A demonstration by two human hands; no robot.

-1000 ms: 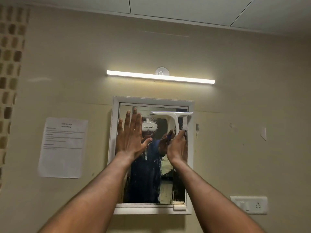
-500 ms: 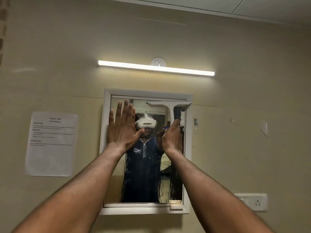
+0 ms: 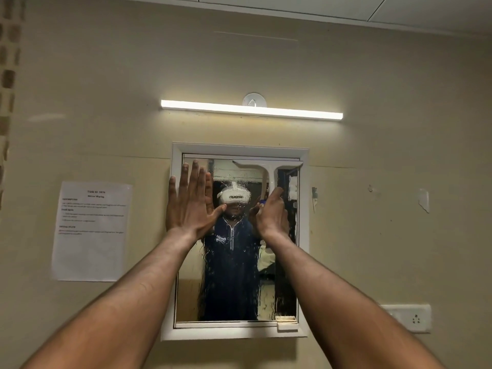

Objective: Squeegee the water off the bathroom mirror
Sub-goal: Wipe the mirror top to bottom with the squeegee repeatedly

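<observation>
The right hand grips the handle of one white squeegee, whose blade sits against the top right edge of the wet mirror, glass open below it. The left hand is spread flat, holding nothing, at the mirror's upper left. One paper notice beside the frame reads "Mirror Wiping".

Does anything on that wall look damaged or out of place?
Yes. Right of the mirror, a torn scrap of tape or paper curls off the wall, with small marks beside it. The glass itself is streaked with water drops, mostly low and centre.
</observation>
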